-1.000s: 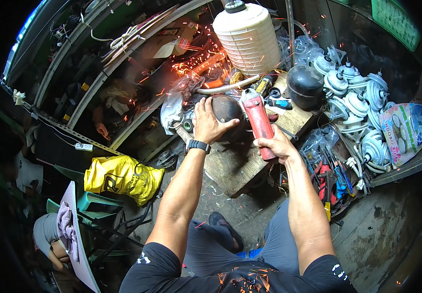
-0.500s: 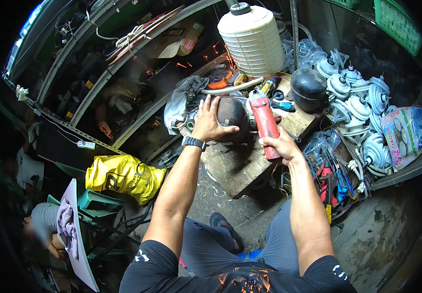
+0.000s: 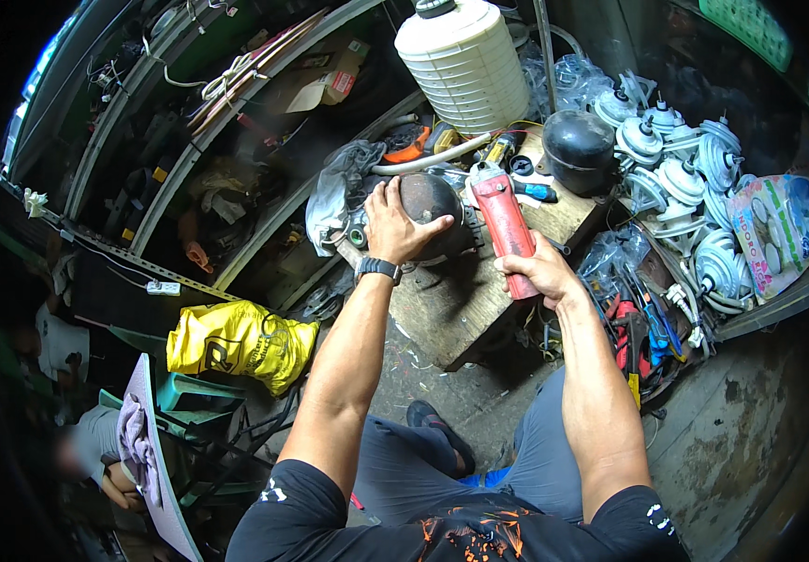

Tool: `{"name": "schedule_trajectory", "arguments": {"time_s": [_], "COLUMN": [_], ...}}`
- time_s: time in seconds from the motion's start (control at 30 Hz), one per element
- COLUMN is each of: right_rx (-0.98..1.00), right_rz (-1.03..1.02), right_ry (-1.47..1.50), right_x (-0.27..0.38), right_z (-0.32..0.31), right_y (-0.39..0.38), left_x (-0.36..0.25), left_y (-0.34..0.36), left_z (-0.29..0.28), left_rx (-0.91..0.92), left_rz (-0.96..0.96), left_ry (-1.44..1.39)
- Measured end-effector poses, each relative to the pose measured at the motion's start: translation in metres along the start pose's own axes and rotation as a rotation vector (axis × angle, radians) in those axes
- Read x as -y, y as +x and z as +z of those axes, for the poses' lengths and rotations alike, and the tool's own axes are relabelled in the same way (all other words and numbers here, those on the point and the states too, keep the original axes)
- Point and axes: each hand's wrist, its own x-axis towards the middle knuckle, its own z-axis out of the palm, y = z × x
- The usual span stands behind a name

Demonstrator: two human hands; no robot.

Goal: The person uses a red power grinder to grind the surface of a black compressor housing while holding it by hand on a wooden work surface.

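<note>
Straight ahead, both bare arms stretch forward over a wooden bench (image 3: 451, 314). The left hand (image 3: 395, 225), fingers spread and thumb out wide, lies flat against a rounded metal vessel (image 3: 434, 214) without gripping it. The right hand (image 3: 539, 270) is wrapped firmly around the near end of a red power tool (image 3: 503, 217), elbow slightly bent. The vessel sits toward the bench's left edge, dark and dull, with brownish patches on its dome. The tool is long and scuffed, its grey head just beside the vessel; contact is unclear.
</note>
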Motion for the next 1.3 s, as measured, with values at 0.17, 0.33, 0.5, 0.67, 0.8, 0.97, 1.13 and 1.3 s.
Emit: {"name": "schedule_trajectory", "arguments": {"time_s": [0.17, 0.33, 0.5, 0.67, 0.8, 0.97, 1.13, 1.3], "right_rx": [0.040, 0.044, 0.043, 0.039, 0.038, 0.039, 0.015, 0.034], "right_rz": [0.030, 0.055, 0.069, 0.074, 0.068, 0.041, -0.040, 0.039], "right_ry": [0.018, 0.024, 0.014, 0.001, -0.008, -0.046, -0.113, -0.087], "right_x": [0.002, 0.008, 0.009, 0.008, 0.005, 0.004, -0.008, -0.001], "right_z": [0.007, 0.011, 0.011, 0.010, 0.012, 0.009, 0.005, 0.007], "right_y": [0.002, -0.001, -0.002, 0.001, 0.008, 0.008, 0.012, 0.014], "left_x": [0.008, 0.008, 0.009, 0.008, 0.008, 0.008, 0.009, 0.007], "left_y": [-0.001, -0.001, 0.000, 0.000, 0.000, -0.001, 0.000, 0.000], "left_z": [0.003, 0.005, 0.006, 0.004, 0.003, 0.003, 0.006, 0.002], "left_rx": [-0.004, 0.010, 0.013, 0.013, -0.001, -0.007, -0.013, -0.001], "left_rz": [-0.042, -0.049, -0.046, -0.037, 0.002, 0.022, 0.032, 0.022], "left_ry": [0.005, 0.000, 0.005, 0.009, 0.014, 0.017, 0.026, 0.016]}}
